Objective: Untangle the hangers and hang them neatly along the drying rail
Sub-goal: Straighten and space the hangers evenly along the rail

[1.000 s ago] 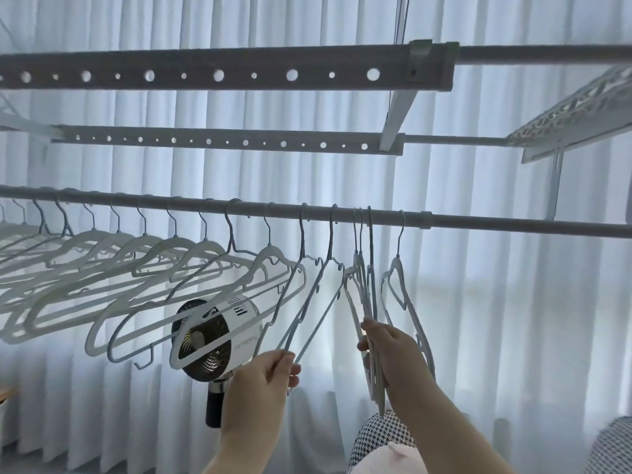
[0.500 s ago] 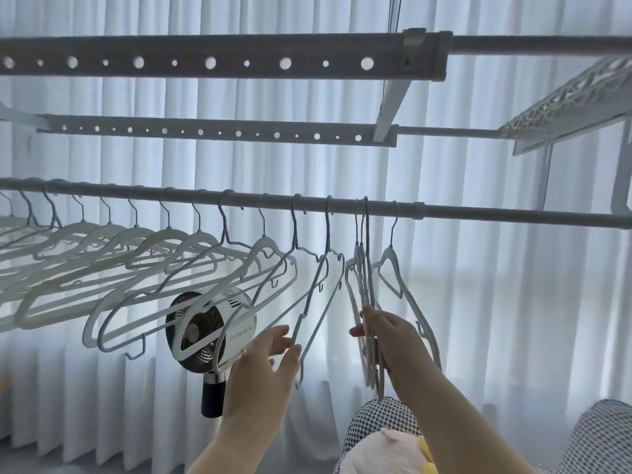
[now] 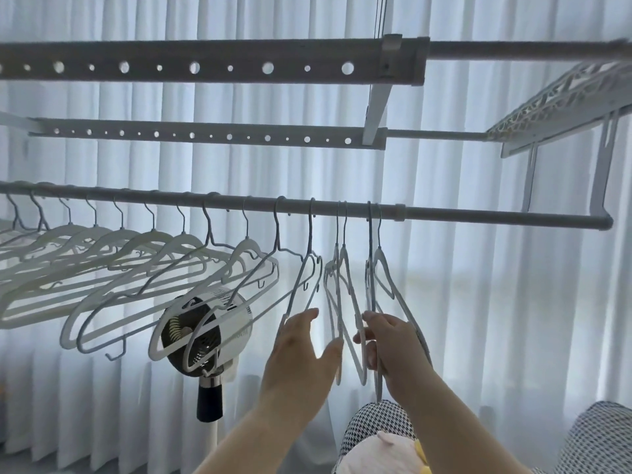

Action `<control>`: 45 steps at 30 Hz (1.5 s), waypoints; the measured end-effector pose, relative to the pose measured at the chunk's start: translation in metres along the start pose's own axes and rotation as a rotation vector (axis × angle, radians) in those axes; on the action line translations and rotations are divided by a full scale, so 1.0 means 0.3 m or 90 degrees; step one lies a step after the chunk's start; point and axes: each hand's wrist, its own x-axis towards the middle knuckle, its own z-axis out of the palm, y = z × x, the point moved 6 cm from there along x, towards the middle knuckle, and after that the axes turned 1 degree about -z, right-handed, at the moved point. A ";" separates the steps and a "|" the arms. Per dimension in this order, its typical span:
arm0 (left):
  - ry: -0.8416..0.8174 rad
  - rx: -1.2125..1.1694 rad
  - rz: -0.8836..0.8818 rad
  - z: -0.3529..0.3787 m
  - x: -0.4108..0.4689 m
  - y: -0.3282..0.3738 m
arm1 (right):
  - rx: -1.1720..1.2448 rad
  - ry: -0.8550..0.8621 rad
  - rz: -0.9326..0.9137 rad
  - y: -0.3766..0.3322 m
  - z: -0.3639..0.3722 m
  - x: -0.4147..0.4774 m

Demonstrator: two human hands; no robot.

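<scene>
Hangers [image 3: 342, 258] — two pairs — by left hand [image 3: 301, 347], right hand [image 3: 393, 340]

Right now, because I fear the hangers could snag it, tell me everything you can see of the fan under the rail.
The fan is small and round: white plastic-looking drum housing, dark front grille turned lower left, black neck on a white pole. It stands below the drying rail, before the curtain. Two hangers cross it in view; contact cannot be told.
</scene>
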 end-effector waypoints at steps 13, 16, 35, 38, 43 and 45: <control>-0.124 -0.303 -0.148 0.162 0.009 0.006 | 0.004 0.010 -0.001 0.010 -0.077 0.016; -0.129 -0.332 -0.144 0.165 0.015 0.002 | -0.068 0.004 -0.015 0.003 -0.079 0.014; -0.158 -0.396 -0.112 0.162 0.017 -0.002 | -0.505 0.246 -0.354 -0.206 -0.216 -0.102; -0.149 -0.420 -0.121 0.159 0.018 -0.017 | -0.397 0.129 -0.147 -0.104 -0.222 -0.010; -0.143 -0.434 -0.136 0.155 0.020 -0.032 | -0.175 -0.005 0.018 -0.010 -0.166 0.025; -0.137 -0.434 -0.140 0.146 0.017 -0.036 | -0.141 0.008 0.019 -0.014 -0.152 0.022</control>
